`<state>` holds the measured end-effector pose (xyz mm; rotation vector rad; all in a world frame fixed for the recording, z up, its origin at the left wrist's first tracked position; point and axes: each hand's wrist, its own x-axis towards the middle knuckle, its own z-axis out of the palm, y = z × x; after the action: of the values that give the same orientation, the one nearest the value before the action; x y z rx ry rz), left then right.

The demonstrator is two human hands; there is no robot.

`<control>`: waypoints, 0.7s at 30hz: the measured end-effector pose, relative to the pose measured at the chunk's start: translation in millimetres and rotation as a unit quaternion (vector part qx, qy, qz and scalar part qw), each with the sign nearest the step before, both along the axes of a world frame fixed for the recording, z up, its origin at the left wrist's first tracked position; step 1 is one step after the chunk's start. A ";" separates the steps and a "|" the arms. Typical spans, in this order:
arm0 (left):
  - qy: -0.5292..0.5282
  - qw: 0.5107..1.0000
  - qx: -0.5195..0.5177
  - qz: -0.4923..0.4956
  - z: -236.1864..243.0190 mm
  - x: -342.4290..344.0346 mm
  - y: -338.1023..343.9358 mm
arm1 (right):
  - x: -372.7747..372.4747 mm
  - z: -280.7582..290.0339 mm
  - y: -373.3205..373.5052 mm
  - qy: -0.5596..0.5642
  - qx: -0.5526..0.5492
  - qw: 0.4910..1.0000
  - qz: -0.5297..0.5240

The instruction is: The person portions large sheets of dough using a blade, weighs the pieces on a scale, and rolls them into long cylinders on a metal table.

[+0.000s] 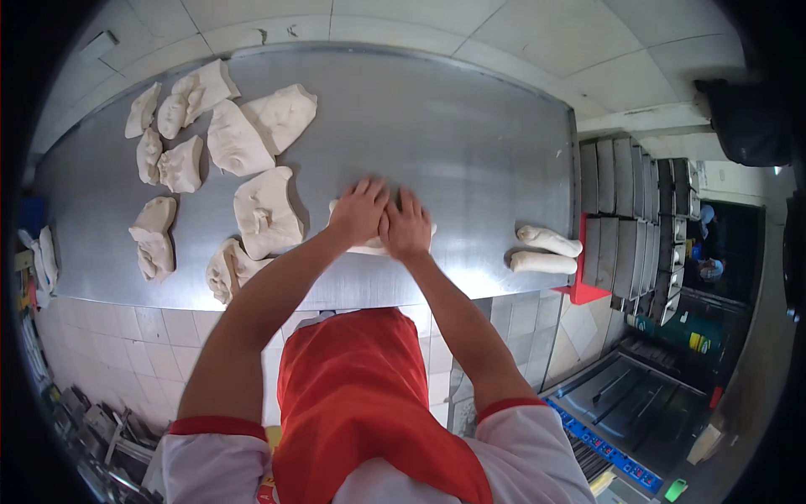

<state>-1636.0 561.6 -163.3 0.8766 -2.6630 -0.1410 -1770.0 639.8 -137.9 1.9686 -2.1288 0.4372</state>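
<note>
I can read no lettering: marks on the small yellow rectangular label (699, 342) of the dark green rounded container (677, 334) and on the long blue control strip (606, 449) are too small.

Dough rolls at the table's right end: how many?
2: the farther roll, and the nearer roll beside it. Not counted: the dough under the left hand and right hand, partly hidden.

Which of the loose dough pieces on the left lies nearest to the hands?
The piece directly left of the left hand, with a lumpy middle; its right edge comes closer to that hand than any other loose piece.
</note>
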 end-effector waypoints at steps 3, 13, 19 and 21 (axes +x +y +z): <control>-0.241 0.921 0.290 -0.103 56.8 21.1 5.1 | -12.1 16.0 47.2 -0.134 0.251 0.957 0.051; 0.010 0.993 0.112 -0.025 15.4 34.2 -3.2 | -37.5 -14.8 42.5 -0.062 0.093 0.988 0.111; -0.128 0.955 0.260 -0.067 27.7 58.5 20.6 | -25.0 2.1 79.3 -0.128 0.250 0.958 0.052; -0.113 0.970 0.208 -0.050 16.2 60.7 20.1 | -21.0 -8.3 75.5 -0.094 0.214 0.971 0.057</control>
<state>-1575.3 581.7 -147.1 0.9252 -2.9465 -0.6843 -1791.0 715.2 -146.2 2.3725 -2.3950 0.1981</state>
